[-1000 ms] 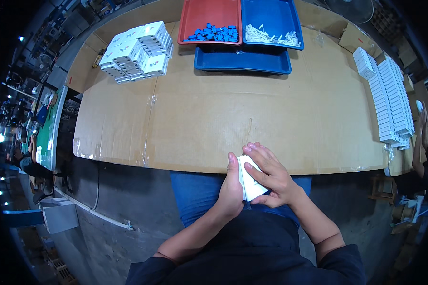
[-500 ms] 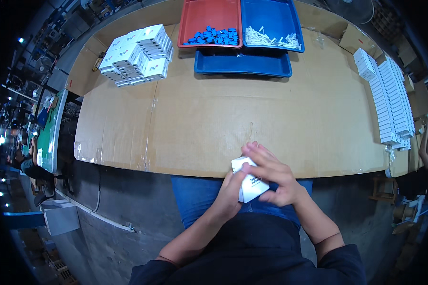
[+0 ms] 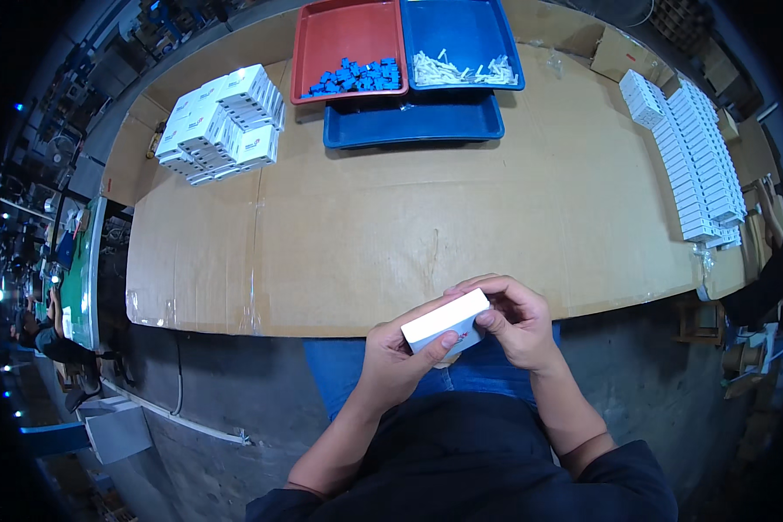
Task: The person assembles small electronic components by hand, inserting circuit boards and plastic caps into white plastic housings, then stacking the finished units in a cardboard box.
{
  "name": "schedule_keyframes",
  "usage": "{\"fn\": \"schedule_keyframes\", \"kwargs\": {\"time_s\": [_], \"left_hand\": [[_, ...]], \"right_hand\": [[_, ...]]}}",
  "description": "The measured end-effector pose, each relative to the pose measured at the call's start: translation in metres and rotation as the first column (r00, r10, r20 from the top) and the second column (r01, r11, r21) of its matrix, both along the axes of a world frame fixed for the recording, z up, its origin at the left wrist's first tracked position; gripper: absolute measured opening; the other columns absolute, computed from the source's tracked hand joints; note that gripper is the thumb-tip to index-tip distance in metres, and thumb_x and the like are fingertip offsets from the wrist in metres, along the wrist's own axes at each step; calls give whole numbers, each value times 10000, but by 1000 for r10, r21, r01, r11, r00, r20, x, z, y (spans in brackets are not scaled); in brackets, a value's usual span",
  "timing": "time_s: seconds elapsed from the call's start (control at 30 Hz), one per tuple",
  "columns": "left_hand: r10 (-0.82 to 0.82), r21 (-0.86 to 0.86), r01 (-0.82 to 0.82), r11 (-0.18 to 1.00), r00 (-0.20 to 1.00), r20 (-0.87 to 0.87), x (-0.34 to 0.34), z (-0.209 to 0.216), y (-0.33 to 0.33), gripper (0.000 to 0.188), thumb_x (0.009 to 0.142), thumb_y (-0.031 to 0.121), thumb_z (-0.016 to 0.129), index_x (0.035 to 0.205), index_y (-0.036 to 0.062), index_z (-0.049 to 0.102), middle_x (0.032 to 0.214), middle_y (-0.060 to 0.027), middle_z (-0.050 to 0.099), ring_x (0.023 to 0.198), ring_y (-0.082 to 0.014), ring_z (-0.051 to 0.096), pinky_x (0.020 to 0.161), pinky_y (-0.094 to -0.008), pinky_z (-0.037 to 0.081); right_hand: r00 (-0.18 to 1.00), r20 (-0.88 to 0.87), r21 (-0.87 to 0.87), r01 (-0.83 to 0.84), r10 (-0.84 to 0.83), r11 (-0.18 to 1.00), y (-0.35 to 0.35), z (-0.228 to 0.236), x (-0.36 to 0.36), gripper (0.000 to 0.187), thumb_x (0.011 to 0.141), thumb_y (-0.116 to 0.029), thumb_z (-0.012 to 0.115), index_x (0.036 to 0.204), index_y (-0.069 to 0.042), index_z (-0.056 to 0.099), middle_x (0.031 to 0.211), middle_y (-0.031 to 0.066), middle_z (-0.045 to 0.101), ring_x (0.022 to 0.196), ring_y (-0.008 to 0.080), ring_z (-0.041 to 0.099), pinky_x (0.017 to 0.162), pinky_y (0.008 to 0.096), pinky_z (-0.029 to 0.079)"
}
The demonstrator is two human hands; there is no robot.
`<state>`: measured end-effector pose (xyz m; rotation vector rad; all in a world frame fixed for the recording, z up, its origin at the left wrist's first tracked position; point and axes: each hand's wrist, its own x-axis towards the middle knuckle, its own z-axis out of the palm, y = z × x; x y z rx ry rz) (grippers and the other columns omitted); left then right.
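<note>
A: What are the 2 hands doing?

B: Both are wrapped around 1 small white box (image 3: 446, 321), held just off the near edge of the table (image 3: 365, 235), above the person's lap. The left hand (image 3: 398, 358) grips the box's lower left end, thumb pressed on its front face. The right hand (image 3: 515, 320) curls over the right end, fingers bent on top and thumb against the side.

A: So neither hand is spread wide?

B: No, both are closed on the box. It sits tilted, its right end higher than its left.

A: Does the box touch the table?

B: I cannot tell for certain; it looks to be right at the edge, in the air between the hands.

A: What else is on the table?

B: At the far side, a red tray (image 3: 348, 39) with small blue parts (image 3: 354, 76) and, touching it on the right, a blue tray (image 3: 461, 30) with small white parts (image 3: 463, 70). Both rest on a 3rd, lower blue tray (image 3: 413, 126). At far left lies a loose heap of white boxes (image 3: 222, 122). Along the right edge runs a long neat row of white boxes (image 3: 696, 165), well apart from the hands.

A: And the table's surface?

B: Covered in brown cardboard, with a seam running down the left part.
</note>
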<state>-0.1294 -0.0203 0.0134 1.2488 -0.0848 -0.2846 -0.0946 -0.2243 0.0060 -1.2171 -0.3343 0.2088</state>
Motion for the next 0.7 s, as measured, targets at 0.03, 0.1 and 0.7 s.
{"fn": "schedule_keyframes", "kwargs": {"time_s": [0.03,0.1,0.7], "left_hand": [[1,-1,-1,1000,1000,-4,-1,0,0,485,988,129,726,1419,-41,582,1275,-120,689,1133,-141,646,991,-308,531],[10,16,-10,1000,999,38,-3,1,-1,473,996,129,715,1414,-49,583,1264,-119,692,1118,-135,648,977,-301,536],[339,-59,-333,941,926,166,5,-17,1,691,914,134,781,1497,-35,451,1329,-143,609,1220,-201,596,1096,-345,440]], "right_hand": [[1000,29,-14,9,-8,1000,0,1,0,293,985,-44,691,1247,69,625,1216,156,696,1132,196,673,984,315,548],[999,46,-48,3,-1,999,-1,0,-1,283,985,-49,694,1232,70,627,1209,152,692,1122,195,674,979,313,550],[1000,-25,-150,1,-5,989,4,-9,6,419,833,-16,840,1196,-5,632,1103,48,666,1052,124,639,952,302,516]]}}
